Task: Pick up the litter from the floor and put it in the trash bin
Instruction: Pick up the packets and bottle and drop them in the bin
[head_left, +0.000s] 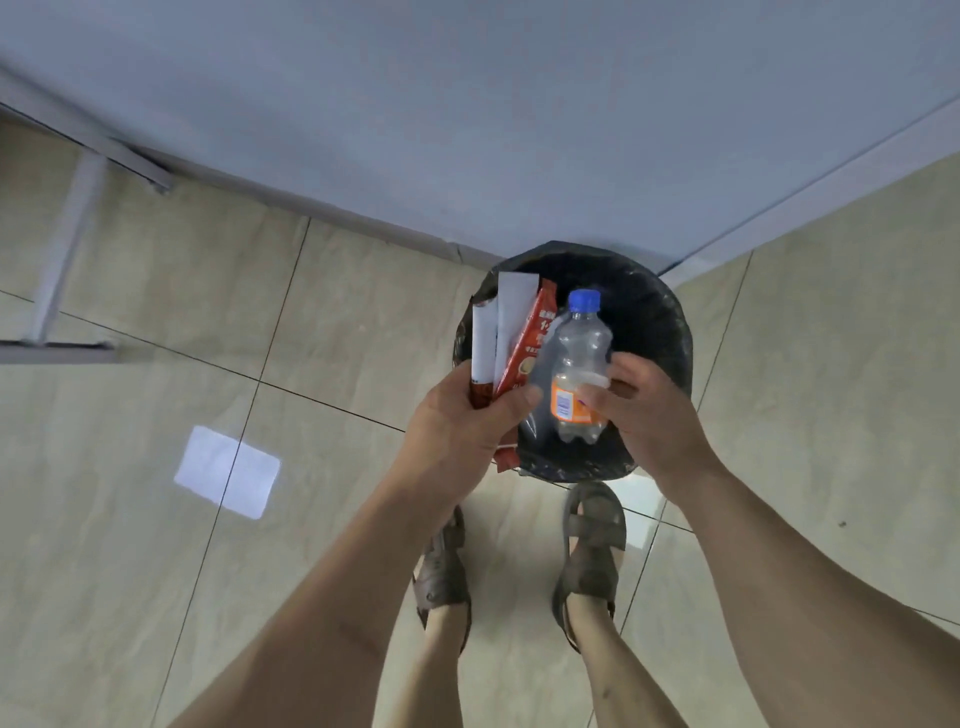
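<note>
While both hands hover over the trash bin (660, 312), the left hand (457, 421) grips the wrappers (511, 332), and the right hand (649, 410) seemingly pinches the bottle (582, 358); only dropping them in remains.

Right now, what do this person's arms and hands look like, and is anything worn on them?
Both forearms are bare up to the frame's edge: no sleeves show. The left hand and the right hand wear no gloves, and no watch, ring or bracelet is visible on them. Below, the feet wear brown strapped sandals.
</note>
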